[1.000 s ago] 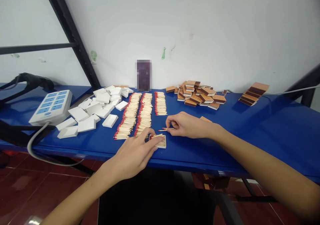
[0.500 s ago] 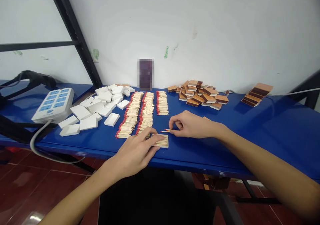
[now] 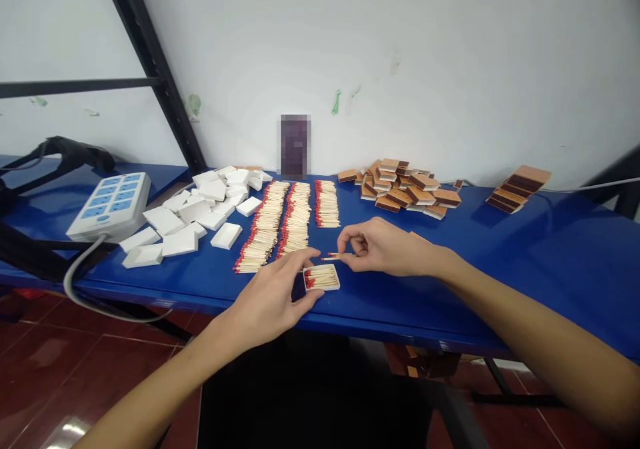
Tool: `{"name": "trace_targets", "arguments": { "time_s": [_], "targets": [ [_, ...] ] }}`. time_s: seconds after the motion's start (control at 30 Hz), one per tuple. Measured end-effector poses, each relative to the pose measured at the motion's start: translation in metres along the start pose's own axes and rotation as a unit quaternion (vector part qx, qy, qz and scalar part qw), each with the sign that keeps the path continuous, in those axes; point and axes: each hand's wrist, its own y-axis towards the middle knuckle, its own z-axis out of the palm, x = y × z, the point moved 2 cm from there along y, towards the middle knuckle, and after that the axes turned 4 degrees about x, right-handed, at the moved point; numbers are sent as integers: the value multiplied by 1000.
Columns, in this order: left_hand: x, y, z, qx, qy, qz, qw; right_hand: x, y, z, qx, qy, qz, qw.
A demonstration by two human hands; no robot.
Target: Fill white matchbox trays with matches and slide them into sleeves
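A long, glossy blue tabletop point(image 3: 500, 256) is lined near its middle with three columns of red-headed wooden matches point(image 3: 294, 219). To their left, shallow white rectangular cardboard trays point(image 3: 200, 212) are heaped; to their right, orange-and-brown rectangular cardboard boxes point(image 3: 399, 197) are piled, and farther right a tilted stack of striped orange-and-dark-brown card pieces point(image 3: 523, 179) is seen. Near the front edge, a white cardboard tray filled with matches point(image 3: 331, 288) is set

dark upright rectangle point(image 3: 295, 146): pixelated | held matches point(image 3: 331, 258): tails behind right hand point(image 3: 377, 248) | left forearm point(image 3: 165, 372): cut off below
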Motion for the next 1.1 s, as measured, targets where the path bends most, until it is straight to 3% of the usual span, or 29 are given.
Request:
{"name": "trace_targets", "arguments": {
  "time_s": [0.13, 0.33, 0.83, 1.0, 1.1],
  "targets": [
    [2, 1, 1, 7, -23, -11, 1000, 14, -2, 9, 7, 41, -28, 999],
    [0, 0, 0, 10, -28, 1, 1000, 26, 0, 21, 34, 22, -31, 999],
    [4, 3, 1, -20, -35, 11, 999, 19, -8, 7, 55, 14, -59, 997],
    [3, 3, 1, -8, -36, 17, 999, 12, -13, -3, 137, -37, -20, 990],
    [3, 2, 0, 2, -27, 12, 1000, 11, -13, -2, 186, -13, -1, 982]
  ]
}}
